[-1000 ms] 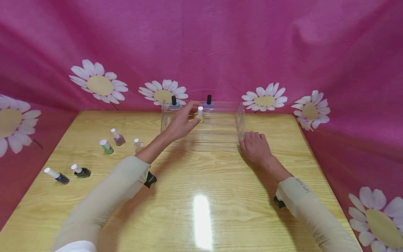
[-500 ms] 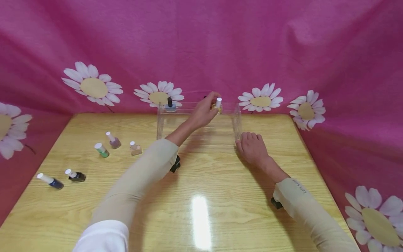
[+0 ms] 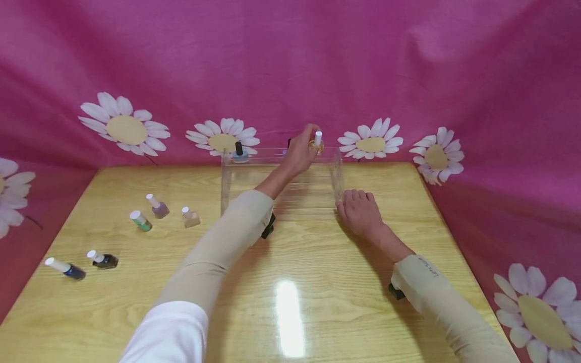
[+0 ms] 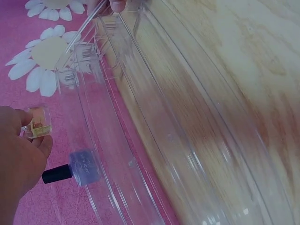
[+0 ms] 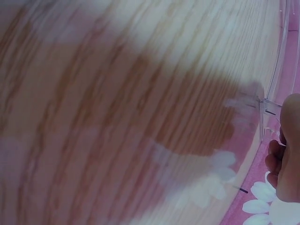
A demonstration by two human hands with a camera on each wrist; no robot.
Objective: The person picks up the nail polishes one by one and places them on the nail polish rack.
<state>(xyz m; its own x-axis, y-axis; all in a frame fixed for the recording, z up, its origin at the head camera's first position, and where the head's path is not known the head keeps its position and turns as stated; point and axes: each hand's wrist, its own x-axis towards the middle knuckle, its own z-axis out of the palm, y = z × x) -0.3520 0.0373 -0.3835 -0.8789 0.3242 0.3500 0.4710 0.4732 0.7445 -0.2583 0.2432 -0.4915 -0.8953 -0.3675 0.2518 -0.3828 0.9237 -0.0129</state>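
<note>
My left hand (image 3: pixel 299 155) pinches a small nail polish bottle (image 4: pixel 40 123) of yellowish polish with a white cap, above the top tier of a clear tiered rack (image 3: pixel 338 176). On that tier stands a light blue nail polish bottle (image 3: pixel 240 156) with a black cap, towards the left end. A second black-capped bottle (image 4: pixel 85 168) sits on the same tier, mostly hidden behind my left hand in the head view. My right hand (image 3: pixel 360 214) grips the rack's front right corner; in the right wrist view its fingers (image 5: pixel 274 161) are curled beside the clear edge.
On the wooden table (image 3: pixel 345 302) at left stand several white-capped polish bottles: peach (image 3: pixel 191 219), mauve (image 3: pixel 160 209), green (image 3: pixel 143 223), black (image 3: pixel 107 261) and dark blue (image 3: pixel 73 271). A pink flowered cloth (image 3: pixel 290 65) hangs close behind the rack.
My left hand has moved right and back along the rack with the yellowish bottle, from its middle to the top tier's right part. The right hand stays at the corner.
</note>
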